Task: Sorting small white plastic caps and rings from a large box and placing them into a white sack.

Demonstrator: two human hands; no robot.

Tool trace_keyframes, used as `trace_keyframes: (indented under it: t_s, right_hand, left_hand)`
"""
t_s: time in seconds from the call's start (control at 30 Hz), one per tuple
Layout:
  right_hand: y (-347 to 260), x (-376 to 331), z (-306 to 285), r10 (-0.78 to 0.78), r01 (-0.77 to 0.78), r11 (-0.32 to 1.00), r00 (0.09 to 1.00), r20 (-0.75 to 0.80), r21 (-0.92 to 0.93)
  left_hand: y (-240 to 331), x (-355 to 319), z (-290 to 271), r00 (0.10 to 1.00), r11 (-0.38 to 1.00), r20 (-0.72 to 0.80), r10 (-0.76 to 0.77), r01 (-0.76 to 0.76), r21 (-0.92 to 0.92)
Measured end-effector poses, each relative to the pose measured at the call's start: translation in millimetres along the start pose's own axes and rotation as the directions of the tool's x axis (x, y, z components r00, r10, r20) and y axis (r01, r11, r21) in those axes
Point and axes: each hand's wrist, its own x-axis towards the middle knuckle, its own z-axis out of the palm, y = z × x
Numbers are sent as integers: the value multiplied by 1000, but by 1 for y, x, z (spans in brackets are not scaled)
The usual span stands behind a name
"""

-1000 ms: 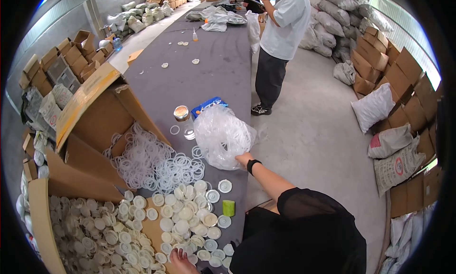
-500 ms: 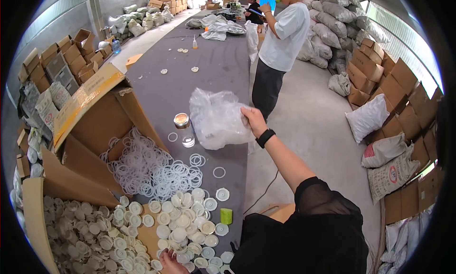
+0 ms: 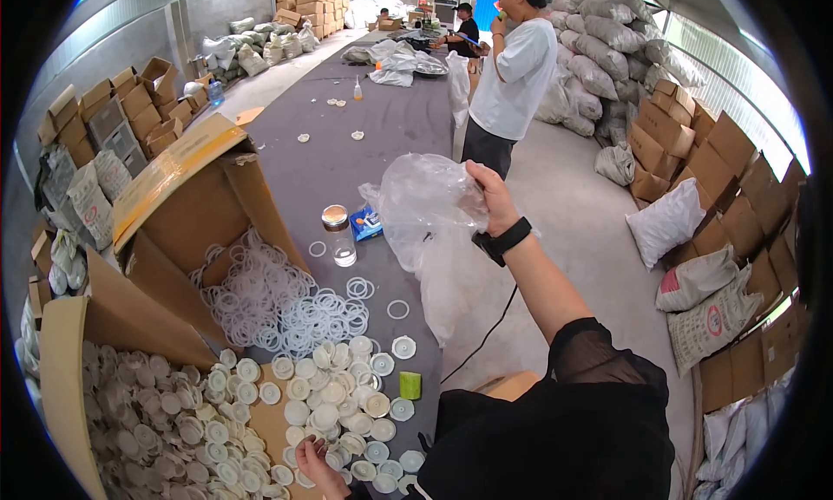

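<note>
My right hand is closed on a crumpled clear plastic bag, which hangs past the right edge of the table. My left hand rests low at the pile of round whitish plastic caps; its fingers are loosely curled and a little apart, with nothing visible in them. Clear plastic rings lie heaped beyond the caps. A glass bottle with a copper-coloured lid stands left of the bag, beside a small blue packet. Near the caps stands a short green cylinder.
An opened cardboard box on the left spills caps and rings onto the long grey table. A person in a white shirt stands beyond its right edge. Sacks and cartons line the right wall. A black cable trails rightward.
My right hand has drawn the plastic bag rightward off the table, where it now hangs longer, and the blue packet behind it shows. My left hand has shifted slightly upward among the caps.
</note>
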Motion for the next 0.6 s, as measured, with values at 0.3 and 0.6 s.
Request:
trace_keyframes:
  t_s: [0.3, 0.6]
  right_hand:
    - [-36, -47, 34, 95, -160, 969, 945, 314, 186]
    - [-30, -71, 78, 159, -346, 887, 850, 503, 305]
  left_hand:
    - [1, -2, 46, 904, 983, 397, -158, 182, -25]
    - [-41, -1, 121, 643, 850, 693, -325, 520, -83]
